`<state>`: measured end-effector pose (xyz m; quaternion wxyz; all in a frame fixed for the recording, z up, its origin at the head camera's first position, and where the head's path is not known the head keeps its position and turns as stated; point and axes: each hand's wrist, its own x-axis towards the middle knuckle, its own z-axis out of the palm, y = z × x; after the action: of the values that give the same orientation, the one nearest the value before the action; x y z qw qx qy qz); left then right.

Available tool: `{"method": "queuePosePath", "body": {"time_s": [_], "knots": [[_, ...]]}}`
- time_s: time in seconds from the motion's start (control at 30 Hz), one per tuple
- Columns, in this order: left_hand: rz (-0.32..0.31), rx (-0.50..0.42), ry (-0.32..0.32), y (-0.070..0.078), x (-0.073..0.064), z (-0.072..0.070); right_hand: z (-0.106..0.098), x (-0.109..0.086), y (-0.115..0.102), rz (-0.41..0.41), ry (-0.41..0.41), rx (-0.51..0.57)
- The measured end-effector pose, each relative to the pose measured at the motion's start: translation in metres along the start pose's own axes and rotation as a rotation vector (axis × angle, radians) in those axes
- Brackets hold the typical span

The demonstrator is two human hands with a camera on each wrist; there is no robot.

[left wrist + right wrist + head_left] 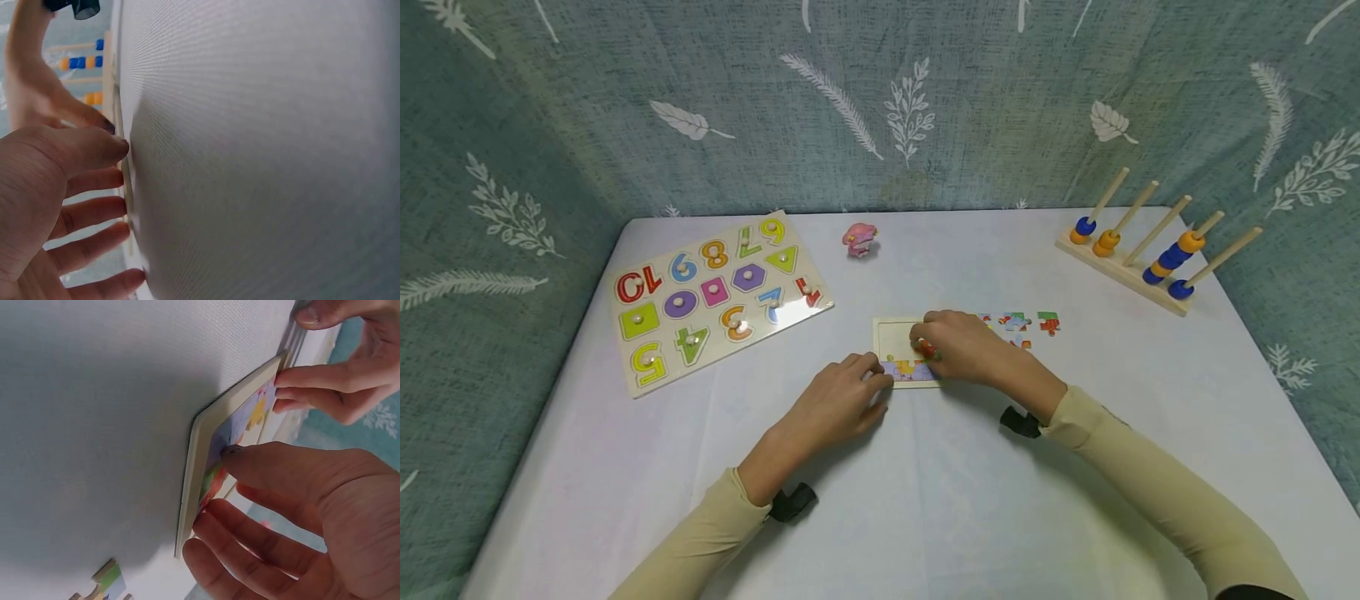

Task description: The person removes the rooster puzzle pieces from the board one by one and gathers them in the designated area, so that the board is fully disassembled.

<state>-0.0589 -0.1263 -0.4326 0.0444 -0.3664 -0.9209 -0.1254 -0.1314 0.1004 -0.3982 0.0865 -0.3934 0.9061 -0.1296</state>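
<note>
A shallow wooden puzzle tray [907, 384] lies on the table, with lilac and yellow puzzle pieces [904, 369] along its near side. Over the tray, my right hand [964, 346] pinches a red and green puzzle piece [216, 481] between thumb and fingers; the hand partly hides it from above. My left hand [842, 396] is at the tray's left end, its fingertips [284, 378] touching the rim. From the left wrist, those fingers look loosely extended and the thumb stands apart. Several loose puzzle pieces [1015, 322] lie right of the tray, partly behind my right hand.
A number-and-shape peg board [703, 304] lies at the left. Behind the tray stands a small pink figure [859, 239]. At the back right is a wooden bead stacker [1131, 271] with upright rods and blue and orange beads. Patterned green cloth [880, 108] surrounds the table.
</note>
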Motion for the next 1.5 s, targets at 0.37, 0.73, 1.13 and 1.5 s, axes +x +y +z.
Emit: {"method": "queuePosePath", "body": {"time_s": [0.37, 0.73, 1.13, 1.5], "knots": [[-0.002, 0.002, -0.006, -0.0003, -0.0002, 0.0004, 0.0008, 0.003, -0.0018, 0.01, -0.001, -0.003], [0.002, -0.001, -0.001, 0.0, -0.0005, -0.0012, 0.0029, 0.0004, -0.0014, 0.014, 0.05, -0.016], [0.002, -0.002, 0.005, -0.0003, -0.0007, 0.0, 0.0057, 0.0008, -0.0035, -0.011, 0.065, -0.027], [-0.003, 0.004, -0.001, -0.0001, -0.001, -0.0002, 0.0033, -0.0039, -0.0018, -0.073, 0.142, -0.041]]}}
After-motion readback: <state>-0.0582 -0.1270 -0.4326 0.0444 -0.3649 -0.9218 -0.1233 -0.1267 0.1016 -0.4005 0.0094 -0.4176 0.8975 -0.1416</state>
